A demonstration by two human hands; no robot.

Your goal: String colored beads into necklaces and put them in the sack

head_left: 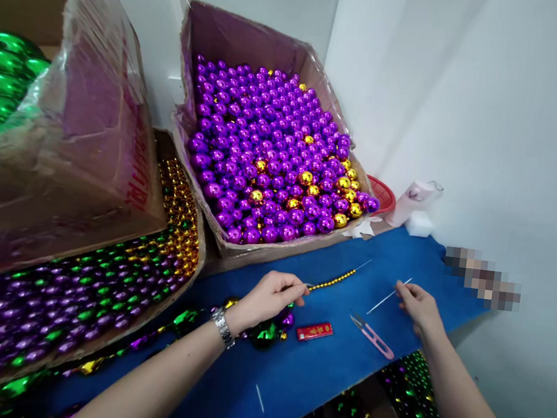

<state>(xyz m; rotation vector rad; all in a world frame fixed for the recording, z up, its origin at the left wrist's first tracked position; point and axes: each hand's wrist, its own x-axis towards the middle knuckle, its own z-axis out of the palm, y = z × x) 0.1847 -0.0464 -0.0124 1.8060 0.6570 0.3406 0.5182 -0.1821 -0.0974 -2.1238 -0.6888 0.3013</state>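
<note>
My left hand (272,297), with a metal watch (222,328) on its wrist, pinches one end of a short string of small gold beads (333,281). A bare bit of thread or wire sticks out at the string's far end. To the right, my right hand (417,304) is closed on a thin, pale needle-like stick (388,296) that slants down to the left. Below that stick lie pink-handled thread snips (373,336). A small red packet (315,331) rests between the hands. Green and purple balls (264,333) sit under my left hand, partly hidden by it.
A plastic-lined carton (224,248) of purple and gold balls stands at the back. Cartons of green balls (6,84) and mixed beads (46,310) stand left. A white stick (259,398) lies on the blue cloth (217,396). A red basket (381,195) is behind; more beads (411,392) are below the table.
</note>
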